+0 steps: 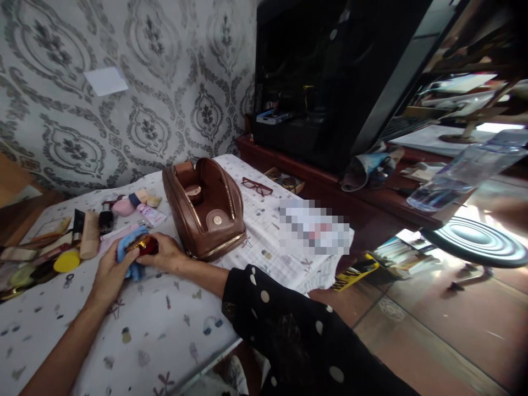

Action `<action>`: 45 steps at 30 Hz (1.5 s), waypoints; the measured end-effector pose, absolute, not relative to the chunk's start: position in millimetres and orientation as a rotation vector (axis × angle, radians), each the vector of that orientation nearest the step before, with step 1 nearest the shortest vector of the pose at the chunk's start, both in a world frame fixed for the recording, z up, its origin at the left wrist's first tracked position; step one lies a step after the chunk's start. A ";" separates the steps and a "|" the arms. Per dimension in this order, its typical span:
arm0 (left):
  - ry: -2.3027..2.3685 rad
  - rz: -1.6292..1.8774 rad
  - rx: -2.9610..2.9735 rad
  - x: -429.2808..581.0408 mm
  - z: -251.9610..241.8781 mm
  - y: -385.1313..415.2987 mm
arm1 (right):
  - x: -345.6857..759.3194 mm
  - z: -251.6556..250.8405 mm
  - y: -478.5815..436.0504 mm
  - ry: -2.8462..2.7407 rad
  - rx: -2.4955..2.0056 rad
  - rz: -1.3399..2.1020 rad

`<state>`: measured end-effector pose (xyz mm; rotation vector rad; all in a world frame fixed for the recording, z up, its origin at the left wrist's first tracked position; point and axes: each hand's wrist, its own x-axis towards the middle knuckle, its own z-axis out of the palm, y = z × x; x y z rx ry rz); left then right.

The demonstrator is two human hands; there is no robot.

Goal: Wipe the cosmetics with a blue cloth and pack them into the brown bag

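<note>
My left hand (108,272) is closed around a blue cloth (132,237), its thumb pressing on a small shiny red-and-gold container (148,245). My right hand (167,254) grips the same container from the other side; its exact kind is partly hidden by my fingers. Just right of my hands, a brown leather toiletry bag (186,223) stands unzipped, with a small round brown item (193,192) inside. Left of my hands lie several cosmetics, among them a beige tube (89,235), a yellow round lid (66,262), a dark bottle (106,220) and a pink sponge (122,207).
A patterned white cloth (165,335) covers the table. Behind the bag lie red-framed glasses (258,187), and a blurred-out item (313,226) is near the right edge. A large black screen (305,82) and a clear water bottle (457,173) stand on the dark wooden furniture beyond.
</note>
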<state>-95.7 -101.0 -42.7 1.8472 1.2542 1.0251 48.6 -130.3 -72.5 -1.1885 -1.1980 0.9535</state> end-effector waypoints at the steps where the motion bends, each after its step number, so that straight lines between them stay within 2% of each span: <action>1: 1.264 1.025 1.870 -94.5 -41.4 -102.0 | 49.9 -72.2 -131.3 -1.217 -1.217 0.955; 10: 1.299 1.091 1.874 -90.1 -37.9 -105.7 | 51.9 -67.3 -135.2 -1.205 -1.282 0.924; 18: 1.133 1.214 1.412 -95.7 -48.0 -94.9 | 44.6 -59.7 -137.4 -0.770 -0.915 1.402; 29: 1.326 1.255 2.024 -96.4 -37.9 -108.6 | 47.0 -58.0 -140.4 -0.716 -1.028 1.315; 37: 0.890 1.284 2.431 -93.2 -33.4 -122.2 | 46.7 -56.0 -137.5 -0.784 -1.112 1.400; 45: 0.855 1.092 2.697 -92.6 -42.2 -116.7 | 52.3 -60.6 -147.8 -1.395 -1.379 0.831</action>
